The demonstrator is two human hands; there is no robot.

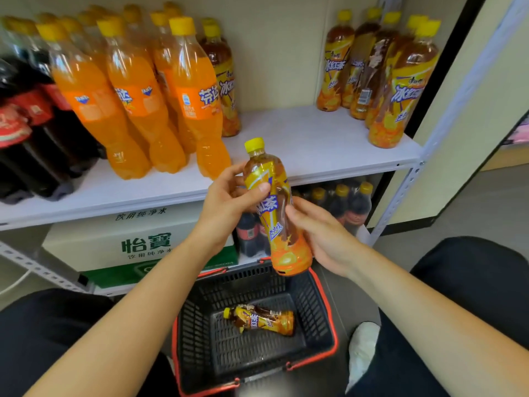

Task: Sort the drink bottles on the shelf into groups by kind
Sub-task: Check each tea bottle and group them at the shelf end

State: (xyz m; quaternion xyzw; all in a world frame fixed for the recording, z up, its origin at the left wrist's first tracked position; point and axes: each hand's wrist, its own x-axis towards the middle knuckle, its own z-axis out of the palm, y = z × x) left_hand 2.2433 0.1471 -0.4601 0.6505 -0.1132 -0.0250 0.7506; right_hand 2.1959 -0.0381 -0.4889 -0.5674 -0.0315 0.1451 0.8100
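Observation:
An iced tea bottle (276, 207) with a yellow cap is held upright in front of the white shelf (315, 138). My left hand (229, 207) grips its upper label. My right hand (317, 233) cups its lower half from the right. On the shelf stand dark cola bottles (34, 133) at the left, several orange soda bottles (137, 101) beside them, one iced tea bottle (226, 81) behind the orange ones, and several iced tea bottles (380, 73) at the right end. Another iced tea bottle (260, 319) lies in the black basket (315, 310) on the floor.
A bare stretch of shelf lies between the orange sodas and the right iced tea group. Below the shelf sit a white and green water carton (137, 242) and more cola bottles (346, 204). My knees flank the basket. A metal shelf post (400, 193) stands at the right.

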